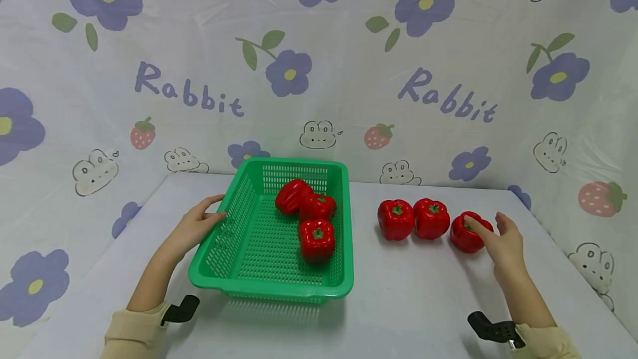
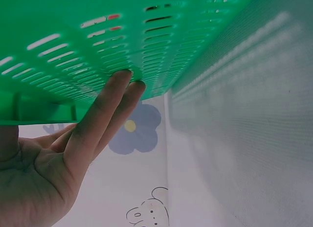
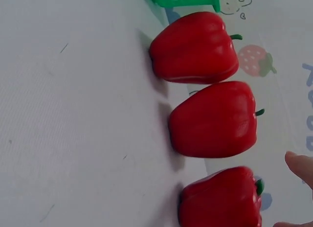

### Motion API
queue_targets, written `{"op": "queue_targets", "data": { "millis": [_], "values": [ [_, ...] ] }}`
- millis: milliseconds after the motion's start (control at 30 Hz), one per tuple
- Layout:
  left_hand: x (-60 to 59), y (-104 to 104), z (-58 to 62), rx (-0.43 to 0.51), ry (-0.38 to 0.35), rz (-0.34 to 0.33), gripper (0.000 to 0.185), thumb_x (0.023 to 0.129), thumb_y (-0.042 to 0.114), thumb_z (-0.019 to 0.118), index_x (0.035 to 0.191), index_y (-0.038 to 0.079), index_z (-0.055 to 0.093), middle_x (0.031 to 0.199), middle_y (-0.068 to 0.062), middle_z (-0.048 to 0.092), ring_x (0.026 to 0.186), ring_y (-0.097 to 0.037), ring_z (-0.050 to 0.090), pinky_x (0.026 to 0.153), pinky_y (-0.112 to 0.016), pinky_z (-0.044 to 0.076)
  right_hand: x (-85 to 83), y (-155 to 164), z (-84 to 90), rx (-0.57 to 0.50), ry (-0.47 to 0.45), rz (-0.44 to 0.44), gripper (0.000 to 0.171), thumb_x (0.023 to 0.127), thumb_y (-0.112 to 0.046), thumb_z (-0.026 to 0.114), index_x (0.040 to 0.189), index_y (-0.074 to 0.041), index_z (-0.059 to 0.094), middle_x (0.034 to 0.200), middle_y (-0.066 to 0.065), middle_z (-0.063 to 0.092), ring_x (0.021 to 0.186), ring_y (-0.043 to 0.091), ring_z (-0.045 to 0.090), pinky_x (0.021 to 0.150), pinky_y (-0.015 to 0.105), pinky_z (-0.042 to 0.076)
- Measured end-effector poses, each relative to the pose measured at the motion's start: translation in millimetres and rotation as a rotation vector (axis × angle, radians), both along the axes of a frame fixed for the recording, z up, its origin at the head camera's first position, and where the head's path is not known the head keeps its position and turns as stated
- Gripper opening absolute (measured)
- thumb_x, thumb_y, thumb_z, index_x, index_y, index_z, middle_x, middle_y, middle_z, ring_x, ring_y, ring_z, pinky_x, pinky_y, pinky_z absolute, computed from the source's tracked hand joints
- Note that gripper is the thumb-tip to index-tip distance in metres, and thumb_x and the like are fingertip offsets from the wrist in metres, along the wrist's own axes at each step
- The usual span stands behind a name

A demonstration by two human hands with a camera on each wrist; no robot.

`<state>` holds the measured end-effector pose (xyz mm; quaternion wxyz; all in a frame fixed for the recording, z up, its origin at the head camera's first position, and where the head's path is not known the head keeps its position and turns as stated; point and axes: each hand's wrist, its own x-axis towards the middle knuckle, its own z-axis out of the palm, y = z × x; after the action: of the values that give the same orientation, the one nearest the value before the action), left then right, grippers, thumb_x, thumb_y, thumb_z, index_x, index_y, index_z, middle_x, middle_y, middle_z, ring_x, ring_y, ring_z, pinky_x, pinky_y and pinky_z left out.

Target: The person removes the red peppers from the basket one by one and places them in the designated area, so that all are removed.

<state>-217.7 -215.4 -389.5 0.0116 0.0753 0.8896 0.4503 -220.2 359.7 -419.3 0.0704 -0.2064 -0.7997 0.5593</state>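
Observation:
A green plastic basket (image 1: 271, 287) holds three red bell peppers: one lying on its side (image 1: 293, 196), one behind (image 1: 319, 208), one in front (image 1: 317, 240). My left hand (image 1: 196, 225) grips the basket's left rim; in the left wrist view, its fingers (image 2: 100, 119) lie against the slotted outer wall. Three more red bell peppers stand in a row on the table: a left one (image 1: 396, 220), a middle one (image 1: 431, 219) and a right one (image 1: 467, 237). My right hand (image 1: 505, 248) is at the rightmost pepper, thumb and fingers spread; contact is unclear.
The white table (image 1: 399, 303) runs back to a patterned curtain (image 1: 339, 71) with flowers, rabbits and strawberries. Black straps with camera mounts sit on both wrists (image 1: 181, 310). The right end of the row stands near the table's right side.

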Motion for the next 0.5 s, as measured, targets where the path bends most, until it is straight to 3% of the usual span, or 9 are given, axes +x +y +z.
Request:
{"op": "queue_targets", "data": {
  "millis": [300,500],
  "values": [
    [-0.8,0.2,-0.2,0.005,-0.002,-0.011,0.06,0.103,0.026,0.047,0.154,0.003,0.023,0.107,-0.028,0.068,0.074,-0.012,0.069,0.068,-0.028,0.055,-0.5,-18.9,17.1,-0.021,0.055,-0.027,0.091,0.094,-0.046,0.059,0.159,-0.015,0.003,0.166,0.006,0.004,0.154,0.029,0.002,0.12,0.052,0.019],
    [-2.1,-0.3,-1.2,0.002,0.002,-0.003,0.061,0.103,0.025,0.047,0.154,0.003,0.023,0.107,-0.028,0.068,0.076,-0.014,0.07,0.068,-0.028,0.055,-1.8,-34.8,28.9,-0.053,0.081,0.017,0.091,0.093,-0.047,0.06,0.159,-0.019,0.004,0.166,0.003,0.005,0.154,0.027,0.003,0.12,0.05,0.02]
  ]
}}
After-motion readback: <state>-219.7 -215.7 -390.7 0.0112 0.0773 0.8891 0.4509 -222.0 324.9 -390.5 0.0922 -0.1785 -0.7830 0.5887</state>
